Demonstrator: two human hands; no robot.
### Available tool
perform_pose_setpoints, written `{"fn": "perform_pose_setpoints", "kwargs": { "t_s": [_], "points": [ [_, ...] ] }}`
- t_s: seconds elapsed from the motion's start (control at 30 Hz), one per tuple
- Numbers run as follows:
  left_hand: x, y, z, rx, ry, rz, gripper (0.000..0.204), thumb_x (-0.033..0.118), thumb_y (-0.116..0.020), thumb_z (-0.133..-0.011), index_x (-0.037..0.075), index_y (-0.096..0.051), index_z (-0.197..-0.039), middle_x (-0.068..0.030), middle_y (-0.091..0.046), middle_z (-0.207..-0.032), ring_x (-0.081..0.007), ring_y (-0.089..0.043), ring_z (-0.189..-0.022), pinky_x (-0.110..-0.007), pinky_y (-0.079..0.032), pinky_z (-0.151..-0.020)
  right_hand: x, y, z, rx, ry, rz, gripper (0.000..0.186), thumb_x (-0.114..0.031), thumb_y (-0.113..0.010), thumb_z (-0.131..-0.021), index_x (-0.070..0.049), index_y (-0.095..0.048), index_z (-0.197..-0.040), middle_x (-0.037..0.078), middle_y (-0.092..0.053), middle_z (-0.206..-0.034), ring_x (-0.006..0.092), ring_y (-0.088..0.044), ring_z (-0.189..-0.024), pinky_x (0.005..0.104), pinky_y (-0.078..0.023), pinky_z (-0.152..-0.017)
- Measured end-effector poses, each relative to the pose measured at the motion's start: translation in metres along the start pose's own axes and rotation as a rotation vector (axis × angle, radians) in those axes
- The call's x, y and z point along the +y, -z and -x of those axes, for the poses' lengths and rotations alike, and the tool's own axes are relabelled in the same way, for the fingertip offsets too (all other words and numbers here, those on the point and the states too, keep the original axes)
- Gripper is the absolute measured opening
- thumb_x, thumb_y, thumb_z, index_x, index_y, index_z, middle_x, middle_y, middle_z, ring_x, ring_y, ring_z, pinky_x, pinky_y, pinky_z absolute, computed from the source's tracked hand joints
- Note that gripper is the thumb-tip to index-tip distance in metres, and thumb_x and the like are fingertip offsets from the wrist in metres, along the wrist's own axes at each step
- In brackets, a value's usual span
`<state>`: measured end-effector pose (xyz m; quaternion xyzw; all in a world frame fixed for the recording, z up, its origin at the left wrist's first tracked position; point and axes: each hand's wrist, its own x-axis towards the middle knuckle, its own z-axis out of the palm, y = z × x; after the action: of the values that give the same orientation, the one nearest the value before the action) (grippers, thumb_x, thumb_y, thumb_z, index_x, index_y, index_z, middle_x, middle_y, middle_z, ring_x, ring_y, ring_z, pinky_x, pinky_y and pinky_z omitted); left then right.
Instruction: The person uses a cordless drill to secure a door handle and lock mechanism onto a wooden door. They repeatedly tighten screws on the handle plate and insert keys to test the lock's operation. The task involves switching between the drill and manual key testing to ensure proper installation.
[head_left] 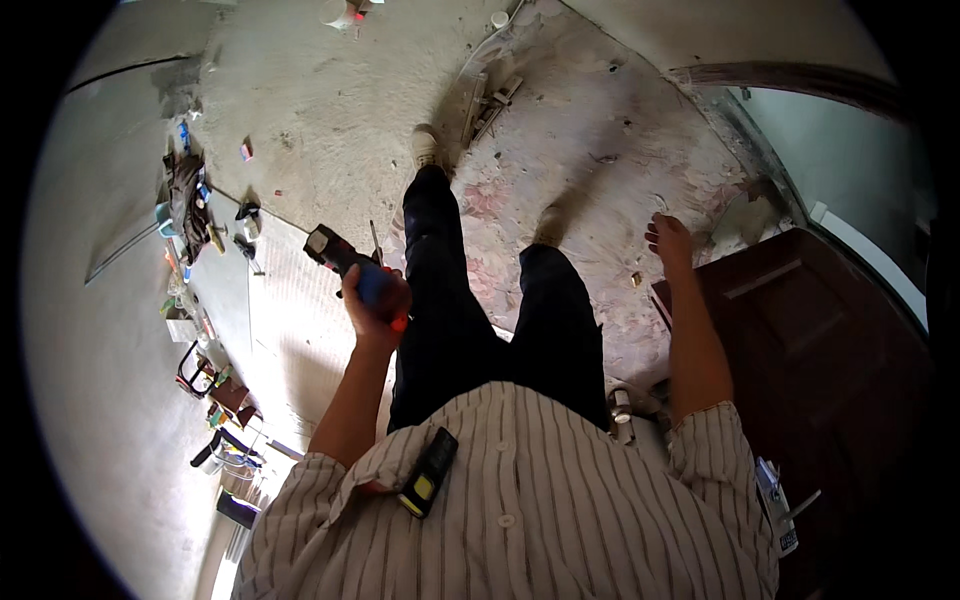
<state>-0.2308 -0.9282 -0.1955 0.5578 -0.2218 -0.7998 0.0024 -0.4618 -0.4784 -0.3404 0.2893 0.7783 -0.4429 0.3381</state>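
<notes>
My left hand (368, 312) is closed around a cordless drill (376, 286) with a blue body, red parts and a black battery pack at its far left end. A thin rod (376, 240) sticks up beside the drill; whether it is a bit fitted in it, I cannot tell. Out to the right, my right hand (670, 240) hangs over the floor, fingers loosely apart and nothing in them. Nearest to it is a dark brown panelled door (800, 310) lying at a slant or leaning.
Wood pieces (490, 105) lie ahead of my feet on the dusty, flower-patterned floor (560, 90). Along the left wall are a dark bag (186, 205), a white box (181, 326) and several tools. A metal cylinder (621, 405) stands beside my right leg.
</notes>
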Motion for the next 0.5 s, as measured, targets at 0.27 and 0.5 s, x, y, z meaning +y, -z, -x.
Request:
{"fn": "perform_pose_setpoints", "kwargs": {
  "t_s": [0.27,0.5],
  "points": [
    [0.06,0.022,-0.211,-0.035,0.028,-0.09,0.051,0.056,-0.054,-0.083,0.007,-0.059,-0.097,-0.0049,-0.059,-0.08,-0.0179,-0.056,-0.061,-0.03,-0.047,-0.055,0.022,-0.278,-0.205,-0.1,0.2,0.335,0.037,-0.036,-0.062,-0.09,-0.001,-0.065,-0.101,0.014,-0.068,-0.09,0.0232,-0.065,-0.082,0.0353,-0.051,-0.071],
    [0.109,0.073,-0.246,-0.163,-0.061,0.076,0.076,0.065,-0.061,-0.076,0.001,-0.046,-0.115,-0.0137,-0.049,-0.102,-0.0236,-0.054,-0.078,-0.032,-0.052,-0.06,-0.044,-0.443,-0.365,-0.015,0.138,0.663,0.049,-0.041,-0.059,-0.089,0.0,-0.061,-0.116,0.02,-0.065,-0.113,0.0386,-0.06,-0.107,0.0444,-0.049,-0.09]
  ]
}}
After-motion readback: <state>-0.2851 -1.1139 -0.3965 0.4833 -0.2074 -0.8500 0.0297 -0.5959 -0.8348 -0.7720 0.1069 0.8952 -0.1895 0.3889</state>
